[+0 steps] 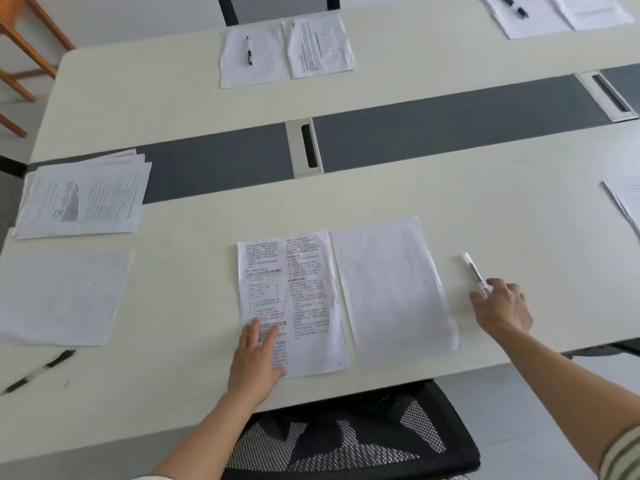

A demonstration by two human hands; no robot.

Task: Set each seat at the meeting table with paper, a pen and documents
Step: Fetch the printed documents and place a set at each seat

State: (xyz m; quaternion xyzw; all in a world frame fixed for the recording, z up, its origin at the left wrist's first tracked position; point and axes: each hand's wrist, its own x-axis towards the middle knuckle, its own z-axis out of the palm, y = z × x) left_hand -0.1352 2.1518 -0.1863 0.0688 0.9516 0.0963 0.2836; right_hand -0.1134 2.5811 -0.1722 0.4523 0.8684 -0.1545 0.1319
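On the white meeting table (207, 223), at the seat in front of me, a printed document (298, 282) lies beside a blank sheet of paper (391, 289) on its right. My left hand (256, 362) rests flat on the document's lower left corner. My right hand (502, 308) is to the right of the blank sheet. Its thumb and index finger pinch the near end of a white pen (471, 270) that lies on the table.
A stack of printed documents (83, 195), blank sheets (59, 296) and a black pen (38, 372) lie at the left. The far seat has paper with a pen (249, 51) and a document (320, 46). More papers (540, 19) lie top right. A mesh chair (346, 434) stands below me.
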